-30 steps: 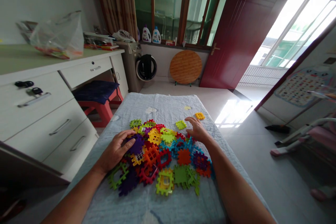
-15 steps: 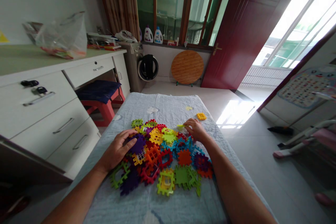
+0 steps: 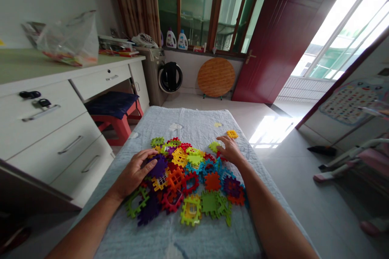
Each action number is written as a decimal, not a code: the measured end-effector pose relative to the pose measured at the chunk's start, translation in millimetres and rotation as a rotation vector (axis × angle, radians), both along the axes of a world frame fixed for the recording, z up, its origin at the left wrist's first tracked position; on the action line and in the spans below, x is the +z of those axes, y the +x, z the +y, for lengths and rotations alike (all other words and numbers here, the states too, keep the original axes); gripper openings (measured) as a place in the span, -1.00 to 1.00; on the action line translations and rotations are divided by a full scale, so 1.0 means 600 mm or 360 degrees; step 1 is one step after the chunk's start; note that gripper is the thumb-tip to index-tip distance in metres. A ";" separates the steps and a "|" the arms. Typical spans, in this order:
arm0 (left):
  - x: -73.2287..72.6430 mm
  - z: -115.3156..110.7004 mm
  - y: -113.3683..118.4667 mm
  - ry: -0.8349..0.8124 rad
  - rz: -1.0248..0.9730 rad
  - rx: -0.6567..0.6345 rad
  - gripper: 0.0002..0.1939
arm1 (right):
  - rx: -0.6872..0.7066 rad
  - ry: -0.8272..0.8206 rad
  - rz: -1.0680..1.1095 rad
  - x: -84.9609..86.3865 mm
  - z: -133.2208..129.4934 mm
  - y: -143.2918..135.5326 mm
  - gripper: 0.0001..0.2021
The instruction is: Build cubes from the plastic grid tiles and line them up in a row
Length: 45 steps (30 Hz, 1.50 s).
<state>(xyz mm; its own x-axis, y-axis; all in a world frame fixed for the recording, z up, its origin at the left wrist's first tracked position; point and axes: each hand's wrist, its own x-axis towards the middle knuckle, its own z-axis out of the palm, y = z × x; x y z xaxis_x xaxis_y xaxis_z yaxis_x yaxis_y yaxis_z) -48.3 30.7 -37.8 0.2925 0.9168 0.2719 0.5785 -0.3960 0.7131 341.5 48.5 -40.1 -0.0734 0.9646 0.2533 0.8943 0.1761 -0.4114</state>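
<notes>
Just left of the right grip (image 3: 230,149) is a lime-green tile (image 3: 214,146).

The heap of toothed plastic pieces (image 3: 176,179) mixes purple, yellow, lime, leaf green, orange, red and sky blue. Beneath the heap, the cloth (image 3: 167,226) is pale grey-blue, printed with white and yellow patches (image 3: 176,127). At the heap's far right edge is a lime piece (image 3: 214,146); further out from the heap, another piece (image 3: 232,134) is deep yellow. Left of the heap, the stool (image 3: 123,130) pairs coral-red legs with a navy top, and the drawers (image 3: 57,131) are white. Beyond the heap, the round board (image 3: 216,77) shows orange-brown wood grain, the curtain (image 3: 139,8) brown vertical banding, the door (image 3: 267,48) dark red.
</notes>
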 end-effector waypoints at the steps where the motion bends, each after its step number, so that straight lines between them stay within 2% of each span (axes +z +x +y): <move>1: 0.000 0.000 0.000 0.0007 0.0004 0.0002 -0.54 | 0.0041 -0.0029 -0.0008 0.000 0.000 -0.001 -0.63; 9: 0.001 -0.001 0.000 0.0033 0.0015 0.0019 -0.54 | 0.0200 -0.0159 -0.0090 0.012 -0.006 -0.013 -0.65; 17: -0.001 0.000 -0.002 0.0018 0.0025 0.0007 -0.55 | 0.0444 -0.0355 0.0146 0.043 -0.030 -0.015 -0.74; 19: -0.001 0.000 -0.002 0.0025 0.0024 -0.0003 -0.56 | 0.0447 -0.0388 0.0210 0.047 -0.032 -0.010 -0.77; 22: -0.001 0.000 -0.002 0.0023 0.0020 -0.0014 -0.56 | 0.0331 -0.0278 0.0257 0.057 -0.032 -0.011 -0.76; 25: 0.001 -0.002 -0.001 0.0020 0.0011 -0.0007 -0.57 | 0.0324 -0.0144 0.0300 0.079 -0.036 -0.038 -0.78; 28: 0.003 -0.004 0.000 0.0027 0.0004 0.0000 -0.57 | 0.0567 -0.0101 0.0259 0.107 -0.045 -0.091 -0.83; 31: 0.005 -0.004 0.002 0.0035 0.0010 0.0010 -0.57 | 0.0801 -0.0076 0.0077 0.124 -0.051 -0.152 -0.77; 34: 0.006 -0.004 0.002 0.0031 0.0019 0.0009 -0.57 | 0.0758 -0.0092 -0.0129 0.123 -0.052 -0.202 -0.62; 36: 0.007 -0.004 0.002 0.0032 0.0015 0.0007 -0.57 | 0.0702 -0.0145 -0.0256 0.118 -0.052 -0.225 -0.62; 40: 0.007 -0.004 0.002 0.0049 -0.0002 0.0005 -0.57 | 0.0725 -0.0184 -0.0306 0.118 -0.055 -0.241 -0.81; 42: 0.008 -0.004 0.002 0.0056 -0.0002 0.0002 -0.58 | 0.0751 -0.0167 -0.0174 0.123 -0.055 -0.236 -0.88; 45: 0.008 -0.004 0.002 0.0051 0.0016 0.0010 -0.58 | 0.0822 -0.0106 0.0193 0.129 -0.048 -0.212 -0.82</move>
<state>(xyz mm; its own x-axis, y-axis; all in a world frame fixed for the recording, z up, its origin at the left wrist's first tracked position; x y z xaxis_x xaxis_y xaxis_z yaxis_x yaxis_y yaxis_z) -46.8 28.5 -33.0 0.2897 0.9094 0.2984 0.5880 -0.4151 0.6942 214.2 19.5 37.4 -0.5168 0.8249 0.2289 0.6434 0.5507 -0.5317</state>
